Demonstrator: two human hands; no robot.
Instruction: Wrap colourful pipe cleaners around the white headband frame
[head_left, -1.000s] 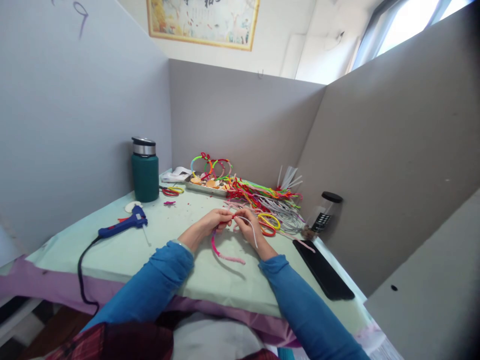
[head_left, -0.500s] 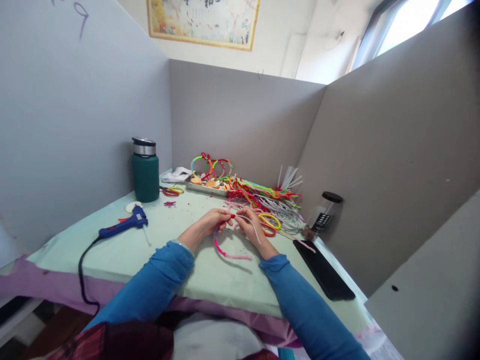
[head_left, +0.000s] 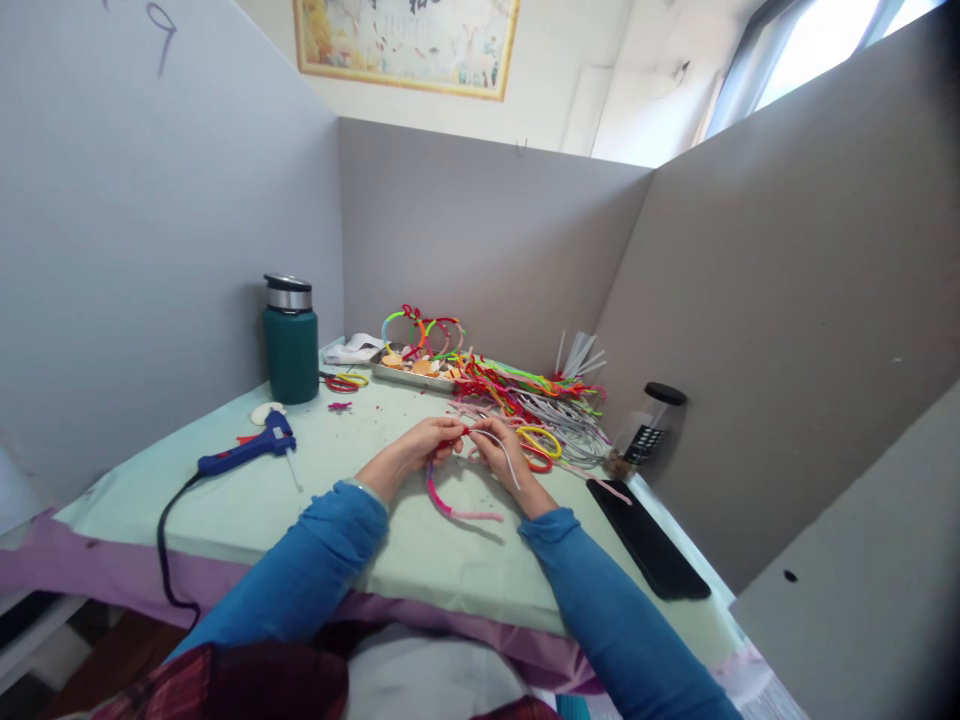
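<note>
Between my hands is a curved band wrapped in pipe cleaner (head_left: 438, 497), purple to magenta, with a fuzzy light-pink end trailing to the right. My left hand (head_left: 429, 440) is closed around its upper part. Red pipe cleaner (head_left: 466, 432) shows at the fingertips where both hands meet. My right hand (head_left: 496, 455) pinches there, its exact grip partly hidden. A thin white strand (head_left: 508, 458) runs from the fingertips over the back of the right hand. Yellow-and-red handled scissors (head_left: 541, 447) lie just beside my right hand.
A heap of colourful pipe cleaners (head_left: 525, 390) lies behind my hands, near a metal tray (head_left: 412, 378) with finished rings. To the left are a blue glue gun (head_left: 244, 452), a green bottle (head_left: 291, 350) and more scissors (head_left: 346, 382). A black slab (head_left: 652, 545) and a jar (head_left: 651, 430) are right.
Both hands stay nearly in place at the red part. The hanging purple-magenta curve has shifted very slightly; nothing was let go.
</note>
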